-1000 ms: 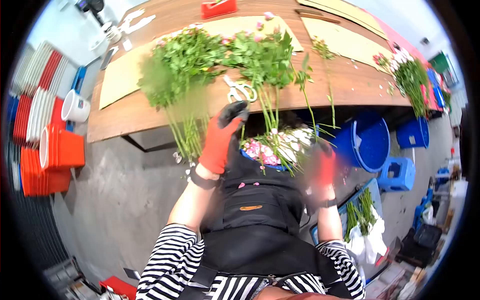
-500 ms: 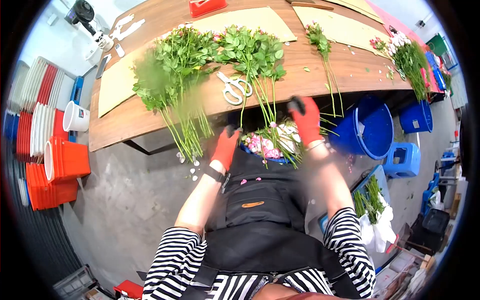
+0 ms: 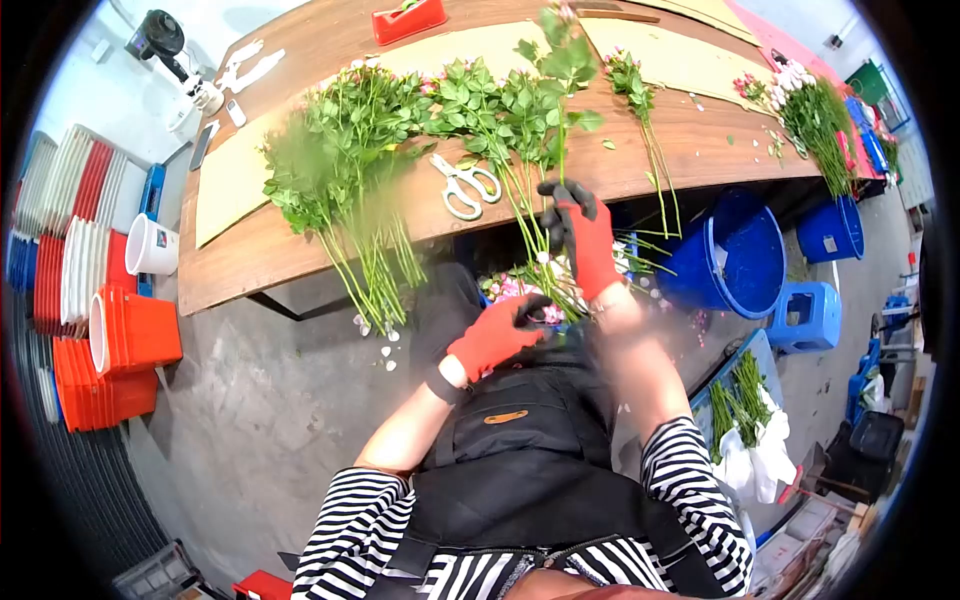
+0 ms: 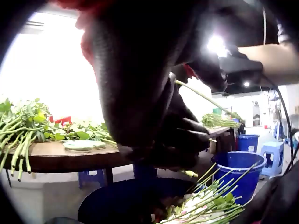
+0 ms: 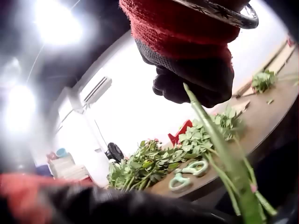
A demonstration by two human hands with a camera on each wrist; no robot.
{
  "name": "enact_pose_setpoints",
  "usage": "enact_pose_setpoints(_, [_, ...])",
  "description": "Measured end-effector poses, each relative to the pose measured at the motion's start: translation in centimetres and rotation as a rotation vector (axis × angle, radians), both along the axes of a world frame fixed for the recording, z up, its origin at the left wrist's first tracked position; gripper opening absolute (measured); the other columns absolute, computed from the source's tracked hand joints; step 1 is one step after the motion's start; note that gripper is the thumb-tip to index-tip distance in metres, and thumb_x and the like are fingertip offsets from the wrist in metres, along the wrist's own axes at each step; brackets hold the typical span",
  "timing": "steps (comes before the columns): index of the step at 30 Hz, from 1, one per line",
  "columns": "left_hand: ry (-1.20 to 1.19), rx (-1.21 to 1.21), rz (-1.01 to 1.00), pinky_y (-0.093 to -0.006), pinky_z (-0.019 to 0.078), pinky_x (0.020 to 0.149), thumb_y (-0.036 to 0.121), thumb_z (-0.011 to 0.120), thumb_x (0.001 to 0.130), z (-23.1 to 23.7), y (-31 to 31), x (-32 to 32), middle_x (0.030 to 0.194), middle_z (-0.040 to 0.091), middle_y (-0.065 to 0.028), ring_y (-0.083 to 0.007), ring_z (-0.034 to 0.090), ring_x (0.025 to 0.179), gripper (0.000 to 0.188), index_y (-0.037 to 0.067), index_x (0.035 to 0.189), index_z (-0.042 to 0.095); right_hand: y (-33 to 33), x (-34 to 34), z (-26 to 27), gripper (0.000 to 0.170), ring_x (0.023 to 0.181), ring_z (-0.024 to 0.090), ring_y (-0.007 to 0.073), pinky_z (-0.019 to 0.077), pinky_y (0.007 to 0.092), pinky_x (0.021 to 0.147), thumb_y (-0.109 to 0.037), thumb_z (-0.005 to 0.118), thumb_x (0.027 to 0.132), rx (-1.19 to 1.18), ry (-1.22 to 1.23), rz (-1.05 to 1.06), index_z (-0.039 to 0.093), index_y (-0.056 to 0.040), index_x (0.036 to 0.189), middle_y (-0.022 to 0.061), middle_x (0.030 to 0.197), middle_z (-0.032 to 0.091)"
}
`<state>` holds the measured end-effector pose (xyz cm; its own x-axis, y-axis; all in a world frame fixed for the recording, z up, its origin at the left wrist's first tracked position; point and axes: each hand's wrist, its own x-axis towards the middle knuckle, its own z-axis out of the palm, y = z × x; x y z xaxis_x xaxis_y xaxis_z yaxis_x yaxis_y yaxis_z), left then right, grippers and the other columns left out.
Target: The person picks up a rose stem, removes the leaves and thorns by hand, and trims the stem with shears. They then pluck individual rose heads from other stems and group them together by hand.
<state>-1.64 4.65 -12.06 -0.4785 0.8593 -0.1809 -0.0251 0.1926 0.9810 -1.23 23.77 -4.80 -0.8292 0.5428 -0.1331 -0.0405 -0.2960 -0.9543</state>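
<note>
My right hand (image 3: 585, 235), in a red glove with black fingers, grips a green rose stem (image 3: 562, 152) that stands upright above the table edge, its leafy top (image 3: 563, 60) blurred. The stem (image 5: 212, 128) crosses the right wrist view below my curled right fingers. Lower and to the left, my left hand (image 3: 497, 335) hangs before the apron, fingers bent with a gap to the thumb and nothing visible between them. Dark fingers (image 4: 140, 88) fill the left wrist view, near one stem end. White-handled scissors (image 3: 465, 187) lie left of the raised stem.
Leafy rose bunches (image 3: 350, 130) lie on the wooden table (image 3: 235, 265), stems over its edge. A tub of petals and cut stems (image 4: 107, 198) sits below. Blue buckets (image 3: 740, 255) and a blue stool (image 3: 806, 318) stand right; orange bins (image 3: 135, 325) stand left.
My right hand has moved slightly left, and a rose stem now rises from it. My left hand has shifted right and down toward the apron.
</note>
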Motion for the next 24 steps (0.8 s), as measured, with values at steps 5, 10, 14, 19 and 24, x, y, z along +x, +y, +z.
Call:
enact_pose_setpoints(5, [-0.222, 0.322, 0.521, -0.0278, 0.0473, 0.094, 0.006, 0.055, 0.095, 6.3, -1.1, -4.0, 0.112, 0.068, -0.0081, -0.0145, 0.062, 0.104, 0.032, -0.005, 0.125, 0.059, -2.1, 6.6, -0.9, 0.024, 0.077, 0.057, 0.0076, 0.0477, 0.024, 0.067, -0.009, 0.057, 0.096, 0.538, -0.073, -0.008, 0.065, -0.0007, 0.117, 0.0034, 0.097, 0.067])
enact_pose_setpoints(10, [-0.421, 0.684, 0.624, -0.0284, 0.047, 0.096, 0.013, 0.056, 0.098, 9.5, -3.2, -5.5, 0.121, 0.065, -0.0107, -0.0183, 0.062, 0.109, 0.039, -0.003, 0.132, 0.052, -3.2, 11.7, -5.7, 0.034, 0.089, 0.064, 0.0246, 0.0501, 0.0355, 0.081, -0.002, 0.069, 0.081, 0.896, -0.136, 0.01, 0.068, -0.0058, 0.116, 0.0122, 0.103, 0.069])
enact_pose_setpoints(14, [-0.241, 0.547, 0.696, -0.0281, 0.0489, 0.09, 0.016, 0.058, 0.097, 7.4, -4.7, -5.1, 0.118, 0.065, -0.0094, -0.0166, 0.063, 0.104, 0.033, 0.0, 0.126, 0.053, -3.9, 12.6, -6.0, 0.041, 0.101, 0.062, 0.0361, 0.0481, 0.0395, 0.09, -0.004, 0.075, 0.074, 1.127, -0.099, 0.063, 0.07, -0.0091, 0.114, 0.0151, 0.105, 0.068])
enact_pose_setpoints(19, [-0.441, 0.422, 0.827, -0.0299, 0.0527, 0.083, 0.015, 0.061, 0.096, 8.7, -4.8, -4.3, 0.114, 0.065, -0.0085, -0.0174, 0.065, 0.098, 0.03, 0.005, 0.124, 0.052, -3.8, 12.0, -6.0, 0.052, 0.11, 0.062, 0.028, 0.0468, 0.0382, 0.094, -0.009, 0.066, 0.081, 0.352, 0.038, 0.2, 0.058, -0.0061, 0.132, 0.0132, 0.12, 0.066])
enact_pose_setpoints(24, [-0.396, 0.406, 0.782, -0.0312, 0.053, 0.086, 0.015, 0.058, 0.098, 10.0, -3.5, -2.4, 0.118, 0.063, -0.0088, -0.0171, 0.064, 0.102, 0.037, 0.004, 0.132, 0.049, -4.2, 8.2, -1.3, 0.063, 0.124, 0.053, 0.0243, 0.0392, 0.0372, 0.104, -0.011, 0.066, 0.078, 0.055, -0.058, 0.4, 0.05, -0.0045, 0.139, 0.0118, 0.129, 0.06])
